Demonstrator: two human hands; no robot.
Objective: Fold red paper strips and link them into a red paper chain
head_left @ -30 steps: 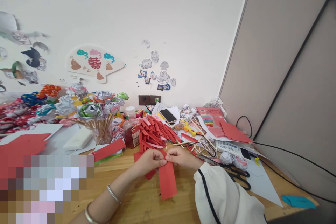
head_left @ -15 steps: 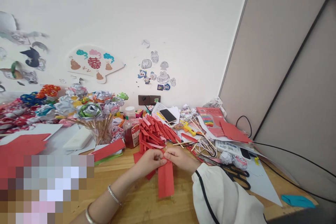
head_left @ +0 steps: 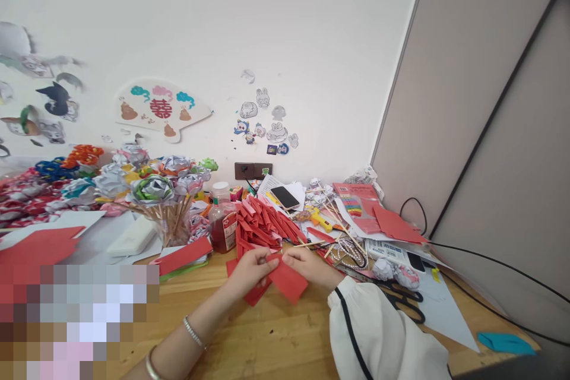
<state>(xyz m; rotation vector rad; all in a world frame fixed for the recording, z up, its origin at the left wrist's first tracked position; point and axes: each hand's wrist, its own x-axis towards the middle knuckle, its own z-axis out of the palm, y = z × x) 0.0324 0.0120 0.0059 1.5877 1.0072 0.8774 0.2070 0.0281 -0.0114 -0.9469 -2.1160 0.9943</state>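
A red paper strip [head_left: 289, 281] is pinched between both hands above the wooden table [head_left: 249, 338]. My left hand [head_left: 253, 273] is closed on its upper left edge, and my right hand [head_left: 309, 268] is closed on it from the right. The strip's free end tilts down to the right and looks slightly blurred. Under my left hand lies more flat red paper [head_left: 256, 295], partly covered. Just beyond the hands is a heap of folded red paper strips [head_left: 262, 222].
A bottle of red liquid [head_left: 222, 222] stands left of the heap. Paper flowers on sticks [head_left: 154, 190] fill a cup farther left. At right are black-handled scissors [head_left: 405, 300], a yellow glue gun [head_left: 320, 219], bead strings [head_left: 350, 251] and a phone [head_left: 285, 197]. A blurred patch covers the lower left.
The red strip, which hung straight down toward me, has swung up and to the right. My fingers have moved slightly along its top edge, and both hands still hold it.
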